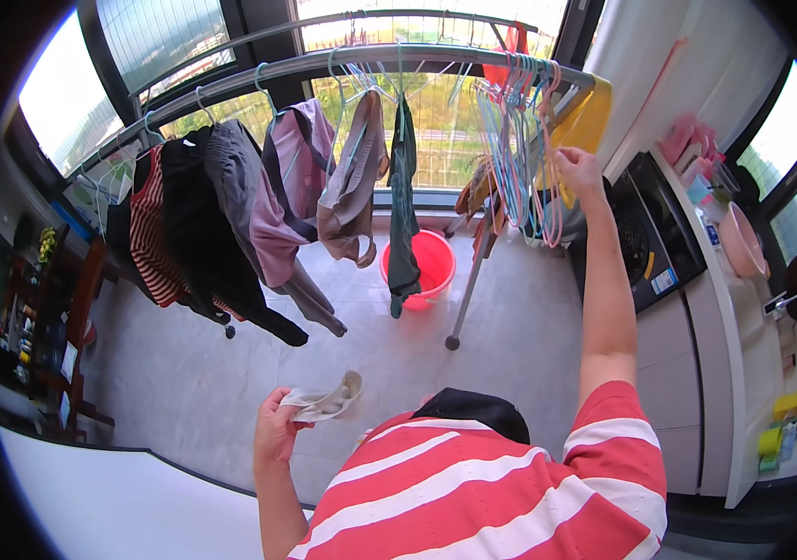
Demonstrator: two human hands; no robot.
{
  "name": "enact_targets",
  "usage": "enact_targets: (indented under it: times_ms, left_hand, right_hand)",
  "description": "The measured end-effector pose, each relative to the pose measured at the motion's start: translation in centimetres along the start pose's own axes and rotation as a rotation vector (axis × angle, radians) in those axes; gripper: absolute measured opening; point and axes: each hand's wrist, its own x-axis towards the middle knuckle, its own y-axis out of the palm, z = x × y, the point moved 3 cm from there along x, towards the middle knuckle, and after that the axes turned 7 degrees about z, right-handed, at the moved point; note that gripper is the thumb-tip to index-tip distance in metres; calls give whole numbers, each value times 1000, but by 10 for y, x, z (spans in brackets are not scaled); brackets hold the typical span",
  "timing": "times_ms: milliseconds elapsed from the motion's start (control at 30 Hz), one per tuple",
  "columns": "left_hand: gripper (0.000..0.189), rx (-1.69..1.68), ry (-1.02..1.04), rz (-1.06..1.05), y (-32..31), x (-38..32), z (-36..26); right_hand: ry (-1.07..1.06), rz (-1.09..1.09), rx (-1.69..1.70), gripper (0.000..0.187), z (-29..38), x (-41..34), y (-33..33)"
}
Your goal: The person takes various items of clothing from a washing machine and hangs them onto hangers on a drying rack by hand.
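Observation:
My left hand (279,427) grips a small pale cloth item (328,400), low in front of my body. Raised at the right, my right hand (577,171) is at the pink end of a bunch of pastel clothes hangers (521,154) on the metal drying rail (433,54); whether its fingers hold a hanger cannot be told. To the left along the rail hang a dark green garment (404,210), a beige garment (355,189), a pink-purple one (290,168), grey trousers (237,168), black clothing (202,210) and a red striped garment (153,245).
A pink-red bucket (437,269) stands on the tiled floor below the rail, near a rack leg (468,294). A yellow cloth (587,129) hangs at the rail's right end. At the right are a dark front-loading machine (640,234) and a counter with a pink basin (741,241). Wooden chair at left (83,329).

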Motion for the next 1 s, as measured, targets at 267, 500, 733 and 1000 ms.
enact_targets:
  times_ms: [267,500,733,1000]
  left_hand:
    - [9,-15,9,55,30,16,-3]
    - [8,-3,-31,76,27,16,5]
    - [10,-61,-47,57,32,16,14]
    - [13,-55,-56,66,37,21,21]
  right_hand:
    - [-57,-77,-348,32,23,-16,1]
    - [-505,-280,-441,12,40,-33,4]
    - [-425,-170,-485,12,47,-44,20]
    - [-439,-137,-537,17,51,-48,30]
